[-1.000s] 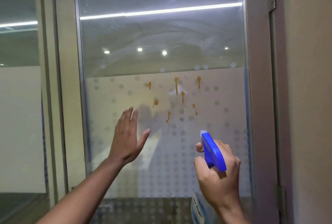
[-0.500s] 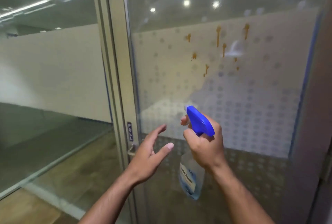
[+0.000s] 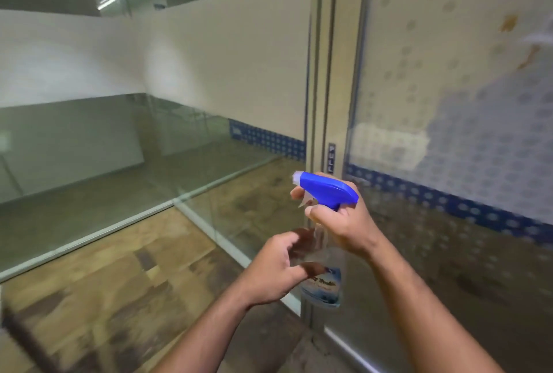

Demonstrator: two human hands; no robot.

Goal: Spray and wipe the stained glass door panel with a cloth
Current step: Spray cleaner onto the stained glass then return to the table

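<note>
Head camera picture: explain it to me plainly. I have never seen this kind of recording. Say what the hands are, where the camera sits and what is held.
No machine here: these are a person's two bare hands, filmed by a wide-angle camera worn on the head, looking forward and down. The right hand grips a spray bottle by its blue trigger head. The left hand is open, fingers curled beside the clear bottle body, gripping nothing. At right is the glass door panel with frosted dots and orange stains near the top edge. No cloth is in view.
</note>
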